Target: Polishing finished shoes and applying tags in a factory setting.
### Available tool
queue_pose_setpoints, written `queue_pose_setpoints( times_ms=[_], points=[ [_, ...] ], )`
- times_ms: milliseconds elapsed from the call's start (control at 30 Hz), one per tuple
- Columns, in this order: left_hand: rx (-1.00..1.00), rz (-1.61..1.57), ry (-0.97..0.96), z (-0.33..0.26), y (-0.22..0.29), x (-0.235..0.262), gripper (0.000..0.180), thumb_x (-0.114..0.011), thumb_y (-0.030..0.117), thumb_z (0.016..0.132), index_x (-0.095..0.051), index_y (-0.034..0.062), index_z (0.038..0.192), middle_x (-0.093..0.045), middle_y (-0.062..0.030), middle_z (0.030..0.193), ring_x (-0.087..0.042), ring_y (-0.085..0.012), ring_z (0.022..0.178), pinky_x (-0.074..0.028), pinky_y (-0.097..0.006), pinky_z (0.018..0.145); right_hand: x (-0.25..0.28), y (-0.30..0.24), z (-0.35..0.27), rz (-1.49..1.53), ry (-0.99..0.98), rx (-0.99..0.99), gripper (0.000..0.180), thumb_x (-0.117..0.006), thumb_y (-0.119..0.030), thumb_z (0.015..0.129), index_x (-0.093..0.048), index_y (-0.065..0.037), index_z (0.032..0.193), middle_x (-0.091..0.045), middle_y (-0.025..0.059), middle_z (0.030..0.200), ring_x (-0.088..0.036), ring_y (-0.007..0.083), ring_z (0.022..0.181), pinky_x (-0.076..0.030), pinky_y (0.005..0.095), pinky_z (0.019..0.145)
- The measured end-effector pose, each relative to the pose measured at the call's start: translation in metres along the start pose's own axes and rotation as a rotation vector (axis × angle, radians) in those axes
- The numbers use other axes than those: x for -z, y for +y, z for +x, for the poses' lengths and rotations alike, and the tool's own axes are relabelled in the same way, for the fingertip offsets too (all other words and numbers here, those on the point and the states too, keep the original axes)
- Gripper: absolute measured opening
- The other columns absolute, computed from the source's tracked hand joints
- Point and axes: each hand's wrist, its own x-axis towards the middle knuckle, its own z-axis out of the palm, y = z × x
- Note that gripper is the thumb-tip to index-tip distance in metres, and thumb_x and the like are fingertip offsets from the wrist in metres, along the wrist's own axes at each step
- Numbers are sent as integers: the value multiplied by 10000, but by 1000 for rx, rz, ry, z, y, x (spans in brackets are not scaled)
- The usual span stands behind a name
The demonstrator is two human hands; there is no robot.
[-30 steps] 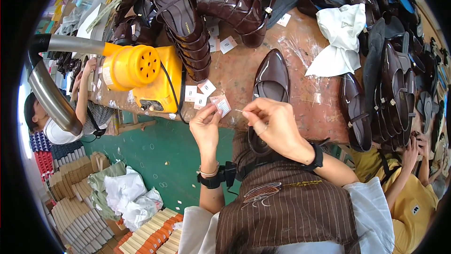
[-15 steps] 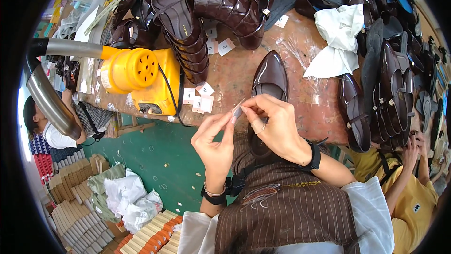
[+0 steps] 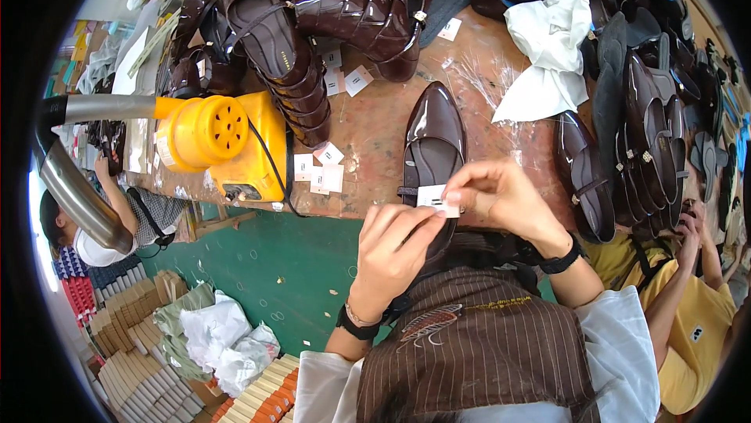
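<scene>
Both the left hand (image 3: 395, 247) and the right hand (image 3: 501, 198) were closed in a pinch on a small white tag (image 3: 438, 198) held at the heel of the brown shoe (image 3: 432, 141), apparently not yet attached, with loose tags (image 3: 321, 173) remaining on the workbench (image 3: 375, 126).

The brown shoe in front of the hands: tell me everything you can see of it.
The brown shoe is a glossy, dark brown pointed flat that looks like patent leather, with a darker insole. It lies sole-down on the worn table, toe pointing away, heel hidden behind the white tag both hands pinch. Whether the fingers touch the shoe cannot be told.
</scene>
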Motion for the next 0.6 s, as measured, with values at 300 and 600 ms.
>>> queue_pose_setpoints(
  times_ms=[300, 600],
  points=[
    [546, -50, 30, 6, -51, -46, 299, -644, -14, 844, -703, 38, 1132, -632, -113, 976, -635, -192, 837, -522, -301, 753, -22, 15, 25, -815, 484, 441, 44, -673, -107, 827, -649, -73, 811, -659, 53, 736, -627, 219, 746, -323, 488, 1048],
    [835, -571, 44, -3, -72, -57, 427, -610, -100, 798, -694, 64, 1183, -615, -37, 855, -588, -65, 718, -498, -203, 658, -44, 54, 49, -1041, 564, 516, 61, -689, -98, 757, -636, -75, 737, -642, 69, 651, -574, 231, 721, -314, 505, 1036]
  ],
)
